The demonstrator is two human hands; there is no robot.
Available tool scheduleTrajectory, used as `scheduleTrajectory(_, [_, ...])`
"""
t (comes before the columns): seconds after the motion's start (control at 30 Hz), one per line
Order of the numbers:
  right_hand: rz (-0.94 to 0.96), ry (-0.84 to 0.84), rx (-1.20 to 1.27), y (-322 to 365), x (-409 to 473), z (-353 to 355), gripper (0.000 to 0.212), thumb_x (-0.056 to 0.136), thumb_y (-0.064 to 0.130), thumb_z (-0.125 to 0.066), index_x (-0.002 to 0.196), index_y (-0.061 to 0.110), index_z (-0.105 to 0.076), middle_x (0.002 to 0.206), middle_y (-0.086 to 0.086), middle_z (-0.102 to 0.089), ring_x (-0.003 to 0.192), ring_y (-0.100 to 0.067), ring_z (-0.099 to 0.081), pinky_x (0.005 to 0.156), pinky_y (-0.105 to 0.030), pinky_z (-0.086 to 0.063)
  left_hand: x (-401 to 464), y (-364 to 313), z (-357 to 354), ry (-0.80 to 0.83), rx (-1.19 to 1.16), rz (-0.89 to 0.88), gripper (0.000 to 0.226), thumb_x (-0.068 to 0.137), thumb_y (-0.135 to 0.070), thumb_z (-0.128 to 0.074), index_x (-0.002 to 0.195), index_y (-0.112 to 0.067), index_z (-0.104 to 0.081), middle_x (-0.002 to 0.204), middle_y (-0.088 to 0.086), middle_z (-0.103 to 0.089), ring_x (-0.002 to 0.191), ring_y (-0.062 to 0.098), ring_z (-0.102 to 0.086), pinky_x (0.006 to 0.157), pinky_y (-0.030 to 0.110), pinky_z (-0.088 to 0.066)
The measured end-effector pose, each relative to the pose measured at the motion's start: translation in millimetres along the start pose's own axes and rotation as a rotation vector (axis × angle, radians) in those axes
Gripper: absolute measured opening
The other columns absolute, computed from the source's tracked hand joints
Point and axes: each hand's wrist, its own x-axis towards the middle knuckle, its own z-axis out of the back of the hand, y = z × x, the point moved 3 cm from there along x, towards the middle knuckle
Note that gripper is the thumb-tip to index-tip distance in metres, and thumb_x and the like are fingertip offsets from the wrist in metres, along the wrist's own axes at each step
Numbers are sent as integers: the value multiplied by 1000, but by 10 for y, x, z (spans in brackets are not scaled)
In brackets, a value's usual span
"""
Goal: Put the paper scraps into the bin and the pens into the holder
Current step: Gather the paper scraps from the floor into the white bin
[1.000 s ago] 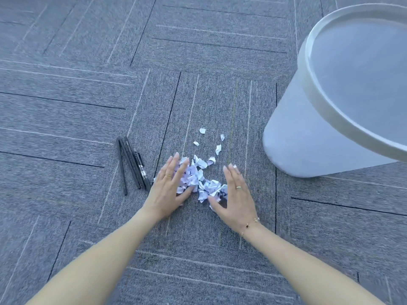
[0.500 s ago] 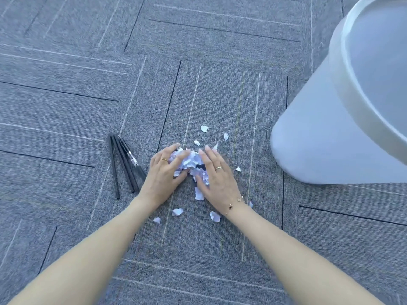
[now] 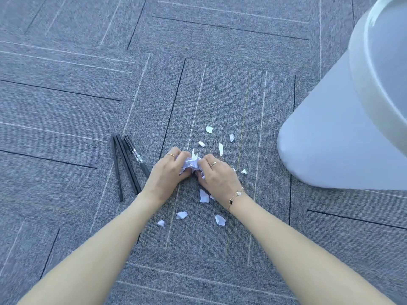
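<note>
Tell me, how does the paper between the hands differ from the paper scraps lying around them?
The bunched paper is gathered into one crumpled heap; the loose scraps lie flat and scattered. The left hand and right hand grip the heap; nothing touches the scraps. Both are white paper on the carpet.

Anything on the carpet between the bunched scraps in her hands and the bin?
No obstacle shows. Both hands, left and right, grip the scrap bundle. Toward the bin lie only bare carpet and loose scraps, flat on the floor. The pens lie on the opposite side.
</note>
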Motion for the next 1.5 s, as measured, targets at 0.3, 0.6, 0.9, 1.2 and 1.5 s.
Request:
scheduleTrajectory(0.3, [-86,336,-129,-46,-80,216,21,70,19,-71,76,9,-54,64,-1,-52,35,-15,-29,30,-16,-9,51,-146,161,189,43,60,29,86,-26,-62,100,-4,-50,97,7,-55,81,26,-59,68,35,-47])
scheduleTrajectory(0.6, [-262,561,113,-54,-81,649,6,96,18,-31,90,17,-31,66,7,-35,51,-8,-38,49,-20,-40,-21,-278,476,278,39,49,23,88,-28,-57,97,-8,-52,84,-3,-47,71,11,-53,75,25,-53])
scheduleTrajectory(0.9, [-349,448,117,93,228,1320,13,95,22,-35,87,12,-35,78,-5,-51,68,-25,-51,59,-33,-40,104,-656,945,186,24,49,19,87,-27,-59,86,-9,-52,89,5,-58,73,17,-57,75,34,-53])
scheduleTrajectory(1.2, [-354,544,-14,210,484,2131,24,92,25,-42,104,6,-48,101,-14,-59,94,-29,-61,71,-37,-44,356,-1140,1823,221,171,-48,15,89,-21,-56,82,-10,-48,89,8,-56,71,18,-50,64,28,-43])
scheduleTrajectory(1.5, [-372,345,-6,-72,770,3243,19,90,28,-46,84,11,-37,82,-9,-48,73,-25,-46,62,-30,-35,867,-1876,2597,134,109,-142,15,85,-17,-61,89,-5,-52,90,6,-54,77,22,-54,71,29,-43])
